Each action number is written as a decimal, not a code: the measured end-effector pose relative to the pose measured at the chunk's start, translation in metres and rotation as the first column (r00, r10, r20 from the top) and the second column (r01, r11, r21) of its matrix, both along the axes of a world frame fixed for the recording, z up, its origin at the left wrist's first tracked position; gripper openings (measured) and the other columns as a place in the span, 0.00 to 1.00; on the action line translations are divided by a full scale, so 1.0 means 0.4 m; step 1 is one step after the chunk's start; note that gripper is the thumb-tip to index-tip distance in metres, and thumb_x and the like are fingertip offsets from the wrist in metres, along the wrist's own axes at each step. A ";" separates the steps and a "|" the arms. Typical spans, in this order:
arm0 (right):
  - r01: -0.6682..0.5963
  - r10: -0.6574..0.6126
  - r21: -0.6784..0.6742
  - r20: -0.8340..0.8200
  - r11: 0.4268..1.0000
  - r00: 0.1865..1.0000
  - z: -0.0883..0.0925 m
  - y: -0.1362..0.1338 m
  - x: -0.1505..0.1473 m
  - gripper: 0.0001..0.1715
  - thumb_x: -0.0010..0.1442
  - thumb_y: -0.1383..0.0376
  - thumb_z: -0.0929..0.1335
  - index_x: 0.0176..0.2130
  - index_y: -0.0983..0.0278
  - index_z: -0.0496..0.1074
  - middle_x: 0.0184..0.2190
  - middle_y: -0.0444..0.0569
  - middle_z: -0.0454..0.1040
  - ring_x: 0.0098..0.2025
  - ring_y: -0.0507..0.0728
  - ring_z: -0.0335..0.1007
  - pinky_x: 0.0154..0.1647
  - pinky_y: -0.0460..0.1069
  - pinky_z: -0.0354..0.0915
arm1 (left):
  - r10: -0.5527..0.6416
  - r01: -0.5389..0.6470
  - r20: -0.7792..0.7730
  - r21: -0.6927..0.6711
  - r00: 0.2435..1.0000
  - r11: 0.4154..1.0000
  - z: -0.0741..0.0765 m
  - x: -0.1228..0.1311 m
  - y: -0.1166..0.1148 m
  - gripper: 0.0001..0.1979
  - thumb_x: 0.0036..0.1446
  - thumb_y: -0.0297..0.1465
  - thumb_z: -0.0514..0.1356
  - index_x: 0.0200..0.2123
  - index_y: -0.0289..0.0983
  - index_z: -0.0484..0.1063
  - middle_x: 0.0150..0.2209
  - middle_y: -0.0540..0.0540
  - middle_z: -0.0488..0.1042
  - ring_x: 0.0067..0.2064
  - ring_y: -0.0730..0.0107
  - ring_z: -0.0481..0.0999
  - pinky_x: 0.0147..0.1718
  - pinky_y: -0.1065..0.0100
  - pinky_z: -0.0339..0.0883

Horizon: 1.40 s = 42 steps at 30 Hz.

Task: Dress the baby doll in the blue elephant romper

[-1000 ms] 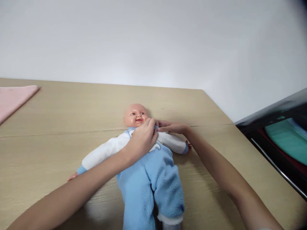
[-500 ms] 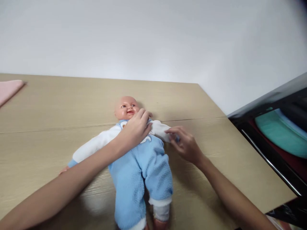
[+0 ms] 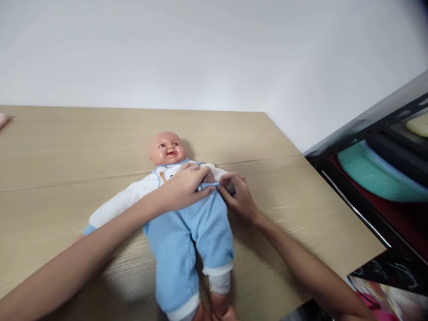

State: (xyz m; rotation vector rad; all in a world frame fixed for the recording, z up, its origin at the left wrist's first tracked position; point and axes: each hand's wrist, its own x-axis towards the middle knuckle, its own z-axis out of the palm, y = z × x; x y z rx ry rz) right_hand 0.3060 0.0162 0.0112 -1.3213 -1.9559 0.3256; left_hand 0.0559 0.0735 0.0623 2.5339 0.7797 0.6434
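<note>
A baby doll (image 3: 169,147) lies on its back on the table, head toward the wall, in a blue and white fleece romper (image 3: 177,254). Across the doll's chest rests my left hand (image 3: 187,185), its thumb and fingers pinching the blue fabric at the romper's side. Close by, my right hand (image 3: 237,191) has its fingertips closed on the edge of that same fabric, beside the doll's arm on the right. A strip of blue edging shows between both hands. The white sleeve (image 3: 123,203) on the left lies stretched out. My left hand covers part of the chest picture.
The wooden table (image 3: 67,147) has a seam running across it and meets a white wall (image 3: 167,53). A pink cloth (image 3: 3,119) shows at the left edge. At right stands a dark rack with a teal basin (image 3: 377,176); colourful fabric (image 3: 384,298) lies below.
My left hand has moved down from near the doll's neck to its chest side. My right hand has come left from the sleeve and closed on the romper fabric. The view has shifted right.
</note>
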 end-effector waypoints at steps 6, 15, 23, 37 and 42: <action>0.011 -0.011 0.089 0.001 0.996 1.000 -0.026 -0.011 -0.006 0.06 0.72 0.59 0.73 0.44 0.54 0.72 0.41 0.49 0.82 0.48 0.66 0.77 0.54 0.63 0.68 | 0.102 -0.099 0.067 -0.041 0.993 0.994 -0.014 -0.006 0.010 0.09 0.65 0.26 0.60 0.48 0.40 0.71 0.41 0.44 0.77 0.43 0.53 0.75 0.44 0.55 0.68; 0.334 -0.212 0.304 -0.372 0.892 0.904 -0.048 0.039 0.082 0.06 0.74 0.61 0.68 0.47 0.55 0.65 0.42 0.48 0.71 0.47 0.63 0.72 0.55 0.62 0.70 | 0.080 -0.070 -0.124 0.085 0.989 0.994 0.066 0.075 0.008 0.13 0.69 0.33 0.63 0.55 0.38 0.73 0.58 0.36 0.77 0.59 0.45 0.74 0.59 0.48 0.70; 0.430 -0.290 0.232 -0.462 0.873 0.838 -0.067 0.087 0.126 0.09 0.73 0.58 0.67 0.49 0.55 0.63 0.42 0.47 0.67 0.42 0.60 0.69 0.50 0.58 0.71 | 0.018 0.015 -0.543 0.056 0.840 0.998 0.037 0.242 0.063 0.25 0.57 0.31 0.76 0.56 0.33 0.77 0.57 0.29 0.83 0.57 0.36 0.82 0.54 0.47 0.72; 0.195 -0.029 0.396 -0.389 0.897 0.921 -0.090 -0.025 0.102 0.18 0.68 0.43 0.67 0.42 0.51 0.64 0.33 0.47 0.66 0.37 0.65 0.68 0.46 0.66 0.70 | 0.144 -0.131 -0.234 0.069 0.962 0.989 0.042 0.220 0.089 0.23 0.65 0.29 0.69 0.61 0.34 0.70 0.58 0.33 0.81 0.57 0.44 0.83 0.50 0.55 0.74; 0.369 -0.208 0.193 -0.556 0.909 0.805 -0.058 0.033 0.090 0.06 0.75 0.56 0.62 0.46 0.54 0.61 0.36 0.46 0.62 0.37 0.62 0.64 0.41 0.57 0.65 | 0.247 -0.246 -0.013 0.032 0.969 0.969 0.091 0.208 0.089 0.26 0.61 0.33 0.72 0.59 0.37 0.69 0.48 0.39 0.85 0.47 0.44 0.86 0.39 0.57 0.72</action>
